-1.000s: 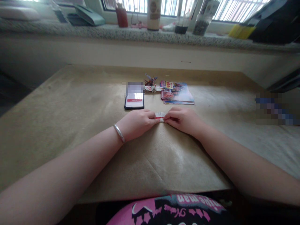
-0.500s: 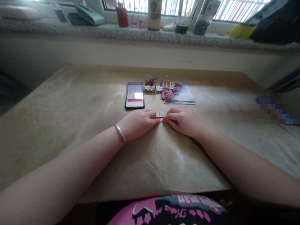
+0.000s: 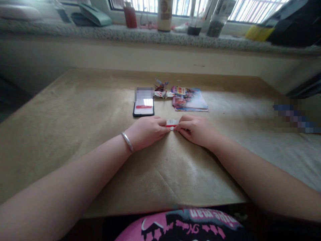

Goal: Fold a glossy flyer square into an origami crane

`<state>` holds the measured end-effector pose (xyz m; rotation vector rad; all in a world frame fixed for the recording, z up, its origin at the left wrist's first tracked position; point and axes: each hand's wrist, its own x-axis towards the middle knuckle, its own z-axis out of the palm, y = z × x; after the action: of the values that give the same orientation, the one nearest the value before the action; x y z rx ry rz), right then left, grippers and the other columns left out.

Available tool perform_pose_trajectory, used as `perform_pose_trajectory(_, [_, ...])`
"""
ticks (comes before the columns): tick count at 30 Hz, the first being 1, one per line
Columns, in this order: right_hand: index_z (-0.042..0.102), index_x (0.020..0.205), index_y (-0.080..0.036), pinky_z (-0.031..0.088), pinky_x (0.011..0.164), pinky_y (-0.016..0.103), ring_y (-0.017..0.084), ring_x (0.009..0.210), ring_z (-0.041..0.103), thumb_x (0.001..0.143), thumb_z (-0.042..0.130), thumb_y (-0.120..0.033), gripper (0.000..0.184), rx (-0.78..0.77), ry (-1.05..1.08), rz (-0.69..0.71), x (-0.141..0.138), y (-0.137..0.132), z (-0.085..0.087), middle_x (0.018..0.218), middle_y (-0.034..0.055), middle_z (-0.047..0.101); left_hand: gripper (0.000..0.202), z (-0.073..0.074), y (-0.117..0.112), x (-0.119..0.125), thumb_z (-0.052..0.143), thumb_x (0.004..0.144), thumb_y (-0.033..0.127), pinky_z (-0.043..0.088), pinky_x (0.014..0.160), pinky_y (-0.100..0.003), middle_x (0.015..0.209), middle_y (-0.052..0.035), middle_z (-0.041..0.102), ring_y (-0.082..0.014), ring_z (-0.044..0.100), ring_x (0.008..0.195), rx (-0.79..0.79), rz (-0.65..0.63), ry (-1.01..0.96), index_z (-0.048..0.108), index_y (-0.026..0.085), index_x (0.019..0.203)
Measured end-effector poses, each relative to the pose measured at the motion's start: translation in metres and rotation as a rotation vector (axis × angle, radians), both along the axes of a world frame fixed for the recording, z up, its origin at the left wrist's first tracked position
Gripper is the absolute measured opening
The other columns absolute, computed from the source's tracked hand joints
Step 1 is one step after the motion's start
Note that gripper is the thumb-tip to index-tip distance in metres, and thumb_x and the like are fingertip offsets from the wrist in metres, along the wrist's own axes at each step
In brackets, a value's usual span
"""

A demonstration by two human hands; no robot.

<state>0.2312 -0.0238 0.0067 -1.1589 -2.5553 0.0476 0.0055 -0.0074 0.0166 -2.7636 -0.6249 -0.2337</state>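
A small folded piece of white and red paper (image 3: 172, 123) lies on the brown paper-covered table (image 3: 75, 113). My left hand (image 3: 145, 132), with a silver bracelet on the wrist, pinches its left side with closed fingers. My right hand (image 3: 198, 130) pinches its right side, fingers curled. Both hands rest on the table and nearly meet over the paper, hiding most of it.
Just beyond my hands lies a phone (image 3: 143, 106) with a lit screen. A folded paper crane (image 3: 162, 89) and a stack of colourful printed sheets (image 3: 189, 99) lie behind it. Bottles and jars (image 3: 165, 15) stand on the granite window sill.
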Motion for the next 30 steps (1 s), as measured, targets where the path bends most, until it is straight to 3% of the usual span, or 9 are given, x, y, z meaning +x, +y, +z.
perform_pose_trajectory(11, [0.074, 0.094, -0.025, 0.032, 0.06, 0.026, 0.015, 0.072, 0.056, 0.089, 0.049, -0.024, 0.026, 0.019, -0.027, -0.022, -0.0014, -0.004, 0.0012, 0.082, 0.0042, 0.066, 0.02, 0.0018, -0.0031, 0.0019, 0.051, 0.093, 0.025, 0.042, 0.061, -0.026, 0.081, -0.003, 0.062, -0.015, 0.056, 0.073, 0.011, 0.019, 0.012, 0.069, 0.02, 0.101])
perform_pose_trajectory(30, [0.076, 0.087, -0.027, 0.031, 0.058, 0.026, 0.014, 0.069, 0.056, 0.085, 0.054, -0.024, 0.023, -0.049, -0.062, -0.063, 0.0021, -0.0032, 0.0082, 0.081, 0.003, 0.066, 0.026, 0.0017, -0.0047, 0.0043, 0.049, 0.092, 0.025, 0.043, 0.064, -0.027, 0.077, -0.0046, 0.061, -0.0151, 0.055, 0.072, -0.081, 0.062, -0.048, 0.073, 0.017, 0.087])
